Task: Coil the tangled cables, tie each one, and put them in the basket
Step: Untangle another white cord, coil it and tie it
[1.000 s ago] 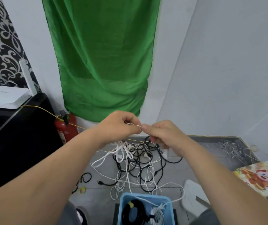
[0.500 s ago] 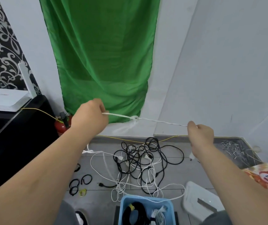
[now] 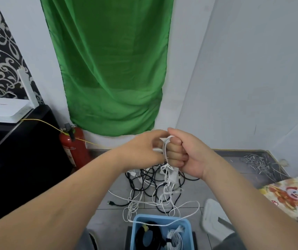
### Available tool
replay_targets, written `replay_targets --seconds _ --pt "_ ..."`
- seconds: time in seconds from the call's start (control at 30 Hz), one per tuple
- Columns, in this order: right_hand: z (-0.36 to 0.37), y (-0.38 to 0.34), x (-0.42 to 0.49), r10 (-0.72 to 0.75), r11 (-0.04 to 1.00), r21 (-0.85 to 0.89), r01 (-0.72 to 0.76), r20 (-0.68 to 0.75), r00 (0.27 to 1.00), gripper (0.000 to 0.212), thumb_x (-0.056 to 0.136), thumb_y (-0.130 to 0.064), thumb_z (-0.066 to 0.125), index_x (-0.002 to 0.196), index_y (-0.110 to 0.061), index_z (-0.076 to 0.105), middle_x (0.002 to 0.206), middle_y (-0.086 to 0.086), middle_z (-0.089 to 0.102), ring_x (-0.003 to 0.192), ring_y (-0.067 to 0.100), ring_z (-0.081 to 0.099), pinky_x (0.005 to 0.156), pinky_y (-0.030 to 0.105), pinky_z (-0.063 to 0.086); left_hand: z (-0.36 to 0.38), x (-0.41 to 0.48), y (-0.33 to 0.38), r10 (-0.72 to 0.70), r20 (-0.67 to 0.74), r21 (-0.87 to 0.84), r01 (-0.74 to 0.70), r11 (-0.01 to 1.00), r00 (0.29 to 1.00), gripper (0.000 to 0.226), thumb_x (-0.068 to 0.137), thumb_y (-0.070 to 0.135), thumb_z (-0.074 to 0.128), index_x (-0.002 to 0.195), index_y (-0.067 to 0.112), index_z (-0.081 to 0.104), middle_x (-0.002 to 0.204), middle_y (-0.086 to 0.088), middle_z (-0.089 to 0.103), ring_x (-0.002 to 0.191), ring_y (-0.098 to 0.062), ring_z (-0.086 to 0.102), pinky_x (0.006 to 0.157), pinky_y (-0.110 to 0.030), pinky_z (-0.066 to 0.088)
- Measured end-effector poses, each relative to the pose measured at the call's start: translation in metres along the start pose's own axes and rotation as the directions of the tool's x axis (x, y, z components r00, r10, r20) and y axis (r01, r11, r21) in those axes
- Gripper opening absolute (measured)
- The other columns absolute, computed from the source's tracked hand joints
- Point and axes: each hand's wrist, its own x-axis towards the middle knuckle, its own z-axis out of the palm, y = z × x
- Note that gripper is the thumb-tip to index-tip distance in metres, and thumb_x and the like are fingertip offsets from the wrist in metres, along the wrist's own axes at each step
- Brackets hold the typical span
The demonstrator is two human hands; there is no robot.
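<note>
My right hand (image 3: 182, 152) is closed in a fist round a coiled white cable (image 3: 165, 150), whose loose ends hang below the fist. My left hand (image 3: 144, 150) meets it from the left and pinches the white strand at the top of the coil. Below them a tangle of black and white cables (image 3: 153, 188) lies on the grey tiled floor. A blue basket (image 3: 188, 231) stands at the bottom middle with a black coil (image 3: 148, 237) and a white coil (image 3: 174, 239) inside. One white cable strand (image 3: 189, 213) runs across the basket's rim.
A red fire extinguisher (image 3: 72, 145) stands by the wall at left, beside a black cabinet (image 3: 18, 152) carrying a white router (image 3: 5, 109). A green cloth (image 3: 108, 69) hangs on the wall. Scattered white ties (image 3: 256, 161) and a colourful bag (image 3: 292, 193) lie at right.
Half a second ago my hands were spread apart, pulling a white strand taut with a knot in it. Now they are together again at the coil.
</note>
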Motion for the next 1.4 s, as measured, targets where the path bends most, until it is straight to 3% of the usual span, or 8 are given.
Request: replay_targets --seconds 0.1,0.33,0.53,0.93,1.1,1.2,1.3,1.4 --pt "0.008 -0.004 -0.005 -0.018 0.992 0.122 0.013 0.038 0.999 0.056 0.106 -0.035 0.044 0.052 -0.024 0.033 0.044 -0.006 0.014 0.035 0.009 0.009 0.037 0.020 0.009 0.003 0.008 0.003 -0.024 0.013 -0.185 0.026 0.982 1.000 0.049 0.068 0.004 0.066 0.115 0.016 0.069 0.102 -0.021 0.073 0.091 -0.035 0.073 0.092 -0.044 0.059" --pt "-0.011 -0.023 -0.012 -0.139 0.939 0.314 0.137 -0.016 0.990 0.050 0.097 -0.031 0.051 0.052 -0.024 0.033 0.046 -0.008 0.010 0.041 0.012 0.004 0.042 0.023 0.006 -0.022 0.011 -0.010 0.021 -0.193 0.004 -0.021 1.000 0.981 0.015 0.095 0.034 0.072 0.092 0.020 0.078 0.056 0.014 0.050 0.051 -0.004 0.042 0.056 -0.020 0.036" --pt "-0.013 -0.022 -0.012 -0.286 0.832 0.506 0.230 0.034 0.958 0.024 0.091 -0.020 0.045 0.067 -0.018 0.044 0.055 -0.007 0.024 0.045 0.010 0.018 0.047 0.025 0.018 -0.030 0.008 -0.035 -0.070 -0.160 0.141 0.093 0.986 0.985 0.032 0.102 0.045 0.057 0.091 0.021 0.076 0.064 -0.003 0.050 0.056 -0.013 0.050 0.063 -0.032 0.052" --pt "-0.001 -0.020 0.016 -0.366 0.742 0.445 0.502 -0.358 0.859 0.022 0.107 -0.016 0.049 0.094 -0.007 0.064 0.077 0.007 0.072 0.069 0.018 0.069 0.078 0.032 0.054 0.038 0.012 -0.030 -0.133 0.121 0.342 0.085 0.936 0.984 0.017 0.104 0.029 0.050 0.113 0.024 0.064 0.086 0.005 0.075 0.076 -0.012 0.064 0.076 -0.031 0.055" --pt "-0.008 -0.010 0.029 -0.563 0.825 -0.216 0.523 -0.404 0.721 0.009 0.098 -0.008 0.065 0.096 -0.002 0.072 0.091 0.017 0.077 0.080 0.026 0.076 0.079 0.035 0.063 0.027 0.007 -0.016 -0.183 0.097 0.288 0.149 0.946 0.978 0.032 0.095 0.009 0.045 0.114 0.020 0.067 0.085 0.000 0.079 0.062 -0.001 0.066 0.061 -0.018 0.050" --pt "-0.012 0.000 0.035 -0.750 0.556 -0.716 0.422 -0.213 0.627 0.020 0.097 -0.011 0.064 0.083 0.002 0.071 0.084 0.019 0.074 0.074 0.025 0.073 0.075 0.036 0.060 0.009 0.005 -0.007 -0.117 -0.028 0.285 0.120 0.951 0.993 0.022 0.089 0.015 0.055 0.093 0.015 0.077 0.078 -0.004 0.077 0.061 -0.010 0.066 0.059 -0.022 0.054" --pt "-0.017 0.008 0.042 -0.724 0.293 -0.920 0.262 -0.035 0.689 0.026 0.089 -0.023 0.059 0.072 -0.002 0.057 0.077 0.020 0.066 0.075 0.037 0.065 0.068 0.050 0.056 -0.005 0.002 -0.006 -0.071 -0.136 0.188 0.096 0.977 0.988 0.017 0.086 0.025 0.069 0.077 0.013 0.076 0.062 -0.003 0.067 0.052 -0.011 0.051 0.053 -0.022 0.042" --pt "-0.014 0.007 0.039 -0.579 0.379 -0.900 0.218 -0.047 0.814 0.036 0.089 -0.030 0.061 0.065 -0.005 0.053 0.057 0.011 0.058 0.054 0.022 0.057 0.057 0.042 0.049 -0.018 -0.002 -0.004 -0.069 -0.200 0.058 0.082 0.995 0.977 0.016 0.086 0.031 0.077 0.078 0.017 0.077 0.059 0.004 0.062 0.053 -0.008 0.050 0.053 -0.018 0.039"
